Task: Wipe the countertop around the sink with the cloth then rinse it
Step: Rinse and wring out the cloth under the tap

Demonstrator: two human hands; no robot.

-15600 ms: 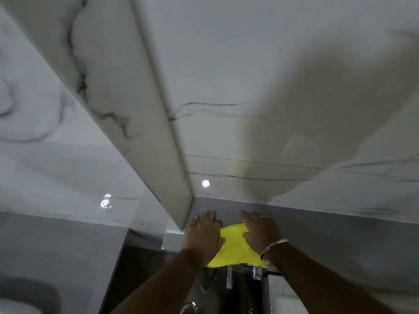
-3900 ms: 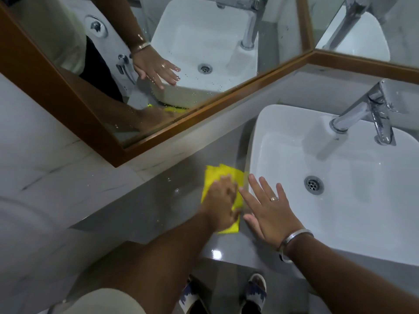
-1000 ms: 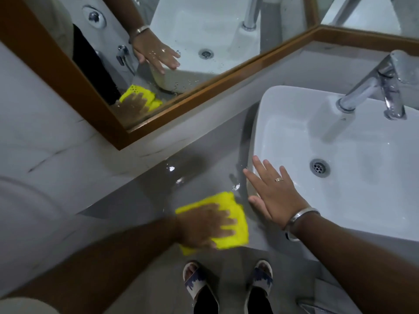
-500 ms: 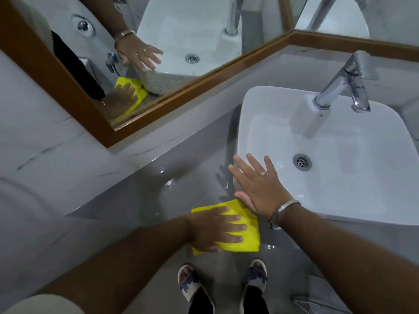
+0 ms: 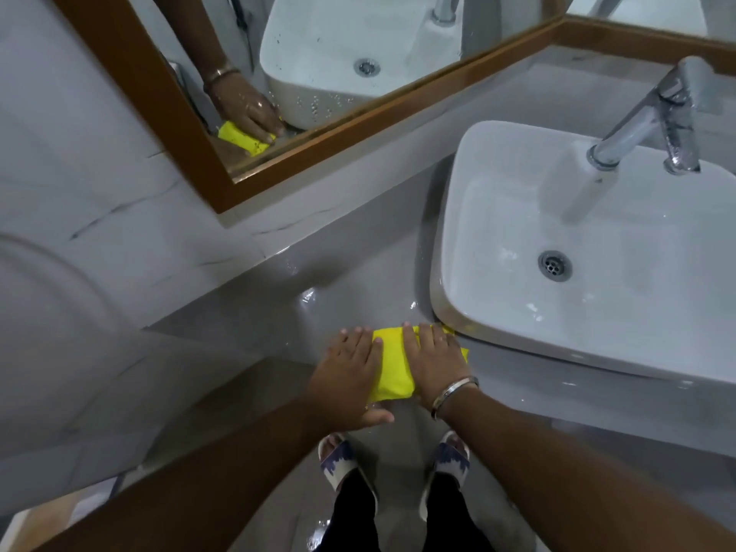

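The yellow cloth (image 5: 392,364) lies flat on the wet grey bench (image 5: 247,312), just off the near left corner of the white sink (image 5: 458,241), its far edge touching the sink's base. The left hand (image 5: 348,376) presses its left part with fingers spread flat, not clenched. The right hand (image 5: 436,358), wearing a metal bangle (image 5: 454,394), lies flat on its right part beside the sink.

Both hands flat on the yellow cloth (image 5: 392,362) at the desk (image 5: 247,308) front edge, left hand (image 5: 348,376) and right hand (image 5: 436,358) side by side, palms down. Cloth's right corner touches the white sink (image 5: 470,241) base. Wet streaks shine on the desk.
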